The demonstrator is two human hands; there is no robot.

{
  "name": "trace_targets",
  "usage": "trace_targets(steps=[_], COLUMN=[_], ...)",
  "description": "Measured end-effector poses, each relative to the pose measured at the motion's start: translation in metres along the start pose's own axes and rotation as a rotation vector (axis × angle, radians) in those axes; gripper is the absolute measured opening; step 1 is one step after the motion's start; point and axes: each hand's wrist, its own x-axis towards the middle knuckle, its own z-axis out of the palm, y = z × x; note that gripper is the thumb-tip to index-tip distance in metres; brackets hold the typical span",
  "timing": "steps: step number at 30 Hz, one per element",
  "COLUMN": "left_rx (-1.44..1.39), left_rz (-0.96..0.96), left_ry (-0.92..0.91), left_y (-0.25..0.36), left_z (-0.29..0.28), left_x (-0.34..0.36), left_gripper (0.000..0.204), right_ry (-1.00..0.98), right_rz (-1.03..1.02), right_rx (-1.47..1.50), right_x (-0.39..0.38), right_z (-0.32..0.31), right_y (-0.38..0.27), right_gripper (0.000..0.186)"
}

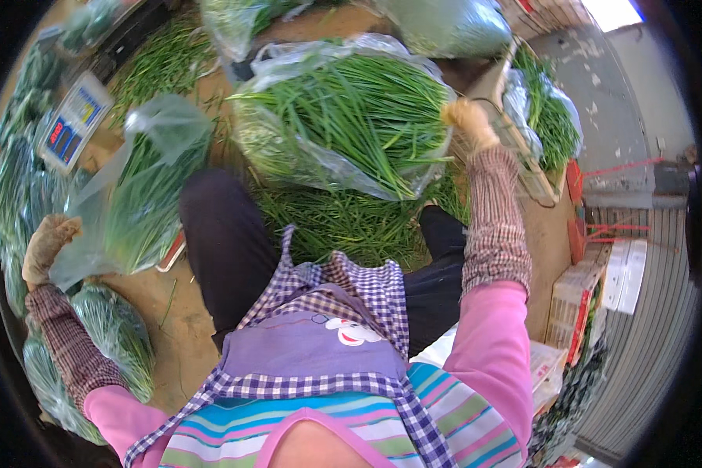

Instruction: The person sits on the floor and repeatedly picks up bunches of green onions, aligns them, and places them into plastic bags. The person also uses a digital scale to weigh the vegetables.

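My left hand [48,248], in a pale glove, is closed on the edge of a clear plastic bag [93,207] at the left. Inside that bag lie long green Chinese chives [144,199], and it rests beside my knee. In front of me a big open plastic sack [351,181] is heaped with more loose chives [351,109]. At the right side of that heap my right hand [472,123], also gloved, has its fingers curled around the chive ends. Its fingertips are partly hidden by the stalks.
A scale with a lit display [74,121] stands at the far left, near packed bags of greens [109,331]. Loose chives [343,222] cover the floor between my legs. To the right is a crate [550,183] holding chives. Another filled bag [444,27] stands at the back.
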Motion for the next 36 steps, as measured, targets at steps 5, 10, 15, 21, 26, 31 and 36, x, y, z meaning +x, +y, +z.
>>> trace_targets(steps=[5, 10, 15, 21, 26, 31, 36], left_rx=[-0.593, 0.130, 0.152, 0.196, -0.186, -0.935, -1.087], left_rz=[0.093, 0.836, 0.751, 0.676, 0.373, 0.388, 0.471], left_ry=[-0.454, -0.511, -0.837, -0.857, -1.294, -0.885, -0.278], left_y=[0.239, 0.282, 0.277, 0.290, 0.271, 0.272, 0.263], left_z=[0.156, 0.308, 0.339, 0.311, 0.310, 0.293, 0.285], left_x=[-0.005, -0.004, -0.004, -0.019, -0.015, -0.002, 0.009], left_gripper=[0.016, 0.037, 0.050, 0.045, 0.038, 0.020, 0.028], right_ry=[-0.391, -0.675, -0.717, -0.515, -0.349, -0.217, -0.184], right_rz=[0.120, 0.373, 0.188, 0.251, 0.156, -0.160, -0.272], right_rx=[1.089, 1.156, 1.128, 1.697, 2.297, 2.569, 2.705], right_x=[-0.056, -0.067, -0.074, -0.123, -0.171, -0.171, -0.165], right_z=[0.016, -0.017, -0.014, -0.102, -0.144, -0.166, -0.178], right_y=[-0.151, -0.214, -0.224, -0.138, -0.107, -0.131, -0.154], right_gripper=[0.046, 0.094, 0.062, 0.030, 0.021, 0.031, 0.044])
